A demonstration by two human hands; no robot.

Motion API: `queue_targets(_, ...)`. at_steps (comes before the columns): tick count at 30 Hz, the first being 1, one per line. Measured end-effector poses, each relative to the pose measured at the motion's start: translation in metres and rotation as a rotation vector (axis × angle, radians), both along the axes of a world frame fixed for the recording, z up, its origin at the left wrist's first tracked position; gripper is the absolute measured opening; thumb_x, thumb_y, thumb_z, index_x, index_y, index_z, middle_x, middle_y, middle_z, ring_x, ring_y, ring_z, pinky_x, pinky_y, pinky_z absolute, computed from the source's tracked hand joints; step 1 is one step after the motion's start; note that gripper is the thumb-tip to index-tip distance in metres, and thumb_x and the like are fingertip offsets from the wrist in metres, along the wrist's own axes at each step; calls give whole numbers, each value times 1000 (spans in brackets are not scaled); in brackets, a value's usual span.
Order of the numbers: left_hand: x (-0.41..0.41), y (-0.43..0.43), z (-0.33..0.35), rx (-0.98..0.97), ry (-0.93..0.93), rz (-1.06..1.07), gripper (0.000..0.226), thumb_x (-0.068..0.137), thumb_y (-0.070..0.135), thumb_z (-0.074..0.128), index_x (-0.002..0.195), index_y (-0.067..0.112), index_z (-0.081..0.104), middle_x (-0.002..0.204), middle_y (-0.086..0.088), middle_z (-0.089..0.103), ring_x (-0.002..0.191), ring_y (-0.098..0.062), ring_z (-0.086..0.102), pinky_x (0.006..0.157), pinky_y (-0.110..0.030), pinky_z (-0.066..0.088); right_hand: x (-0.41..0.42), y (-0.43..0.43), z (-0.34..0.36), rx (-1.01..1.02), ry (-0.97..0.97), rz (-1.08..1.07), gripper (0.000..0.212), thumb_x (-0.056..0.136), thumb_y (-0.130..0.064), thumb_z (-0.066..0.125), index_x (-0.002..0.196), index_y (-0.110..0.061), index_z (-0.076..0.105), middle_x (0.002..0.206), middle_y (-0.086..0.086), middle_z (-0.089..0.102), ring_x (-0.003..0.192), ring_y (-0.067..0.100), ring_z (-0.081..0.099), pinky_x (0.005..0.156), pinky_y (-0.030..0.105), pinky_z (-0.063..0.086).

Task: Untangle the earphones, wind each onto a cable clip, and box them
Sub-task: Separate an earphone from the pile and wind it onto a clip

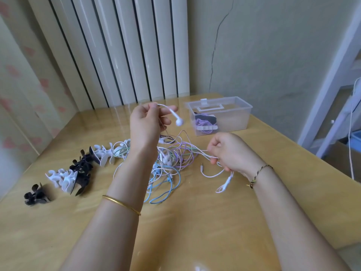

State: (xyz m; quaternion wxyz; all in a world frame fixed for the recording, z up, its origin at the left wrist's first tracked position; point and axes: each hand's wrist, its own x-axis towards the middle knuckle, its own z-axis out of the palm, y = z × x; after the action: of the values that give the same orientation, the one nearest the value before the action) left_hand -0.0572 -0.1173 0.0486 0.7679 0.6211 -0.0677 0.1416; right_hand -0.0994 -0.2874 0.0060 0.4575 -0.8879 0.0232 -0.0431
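Left hand [146, 124]: pinches cable of white plastic earbud [178, 121], raised clear. Right hand [230, 151]: grips, seemingly, the same strand (tension loosens pastel cord tangle [170, 161]).

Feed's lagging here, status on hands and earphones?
Left hand pinches white earbud lead, raised. Right hand grips pale cable. Coloured tangle lies between them.

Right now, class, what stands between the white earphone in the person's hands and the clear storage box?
The white earphone, held by the left hand and right hand, runs through the earphone tangle, so it isn't free. The clear storage box appears to have its lid on.
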Motion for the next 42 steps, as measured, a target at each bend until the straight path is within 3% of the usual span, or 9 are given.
queue_targets(3, 5, 9, 0, -52, -16, 67, 15, 99, 6, 32, 91, 4, 44, 83, -6, 74, 45, -9, 46, 50, -18, 42, 3, -12, 1, -88, -28, -155, 17, 92, -4, 41, 82, -9, 54, 74, 12, 64, 27, 6, 40, 33, 14, 30)
queue_targets(6, 9, 19, -4, -29, 6, 180, 9, 99, 7, 33, 101, 4, 41, 90, -7, 73, 36, -5, 35, 45, -18, 35, 8, -25, 4, -184, -149, -342, 19, 93, -6, 40, 87, -6, 58, 87, 17, 66, 56, 24, 55, 57, 28, 48)
queue_targets(10, 15, 33, -12, 42, 6, 331, 11, 95, 6, 36, 98, 5, 47, 89, -4, 68, 46, -10, 43, 44, -19, 34, 9, -39, 8, -235, -195, -545, 17, 95, -9, 39, 100, -6, 56, 103, 17, 61, 87, 32, 52, 70, 31, 37)
queue_targets(16, 21, 44, -22, 510, 30, 382, 12, 92, 13, 46, 95, 12, 58, 93, -3, 63, 80, -20, 53, 72, -29, 41, 8, -41, 6, -350, -75, -559, 18, 93, -14, 42, 97, -11, 60, 100, 14, 63, 89, 34, 54, 69, 30, 36)
queue_targets(21, 8, 36, -20, 1052, 1, 369, 38, 82, 10, 49, 118, 16, 60, 122, -9, 54, 116, -29, 42, 92, -32, 33, 8, -28, 18, -37, -404, -354, 16, 94, -12, 49, 80, -17, 54, 73, -1, 60, 65, 6, 54, 57, 17, 37)
queue_targets(25, -3, 20, -13, 1116, -300, 220, 32, 78, 5, 56, 104, 19, 69, 103, 1, 61, 97, -22, 54, 84, -24, 39, 2, -9, 45, 247, -545, -196, 19, 94, -9, 50, 78, -19, 53, 60, -5, 64, 51, -6, 53, 53, 6, 36)
queue_targets(31, 11, 12, -40, 1564, -119, -167, 38, 82, 26, 66, 118, 16, 59, 112, -4, 62, 103, -26, 52, 90, -35, 45, -3, 5, 64, 329, -645, -136, 12, 94, -4, 48, 86, -11, 54, 60, -1, 64, 50, -3, 54, 54, 8, 37)
queue_targets(37, 16, 19, -49, 1510, -130, -20, 20, 84, 26, 65, 83, 16, 47, 92, -6, 53, 95, -30, 51, 74, -34, 41, -4, -3, 55, 396, -787, -346, 12, 93, -7, 48, 86, -14, 53, 64, -4, 67, 58, 0, 59, 62, 12, 39)
queue_targets(42, 15, 18, -55, 1377, -143, -42, 32, 78, 41, 72, 99, 18, 66, 90, 0, 48, 95, -24, 49, 78, -31, 41, -2, -6, 44, 410, -771, -408, 16, 94, -9, 47, 83, -19, 52, 70, -5, 70, 75, 10, 65, 69, 8, 40)
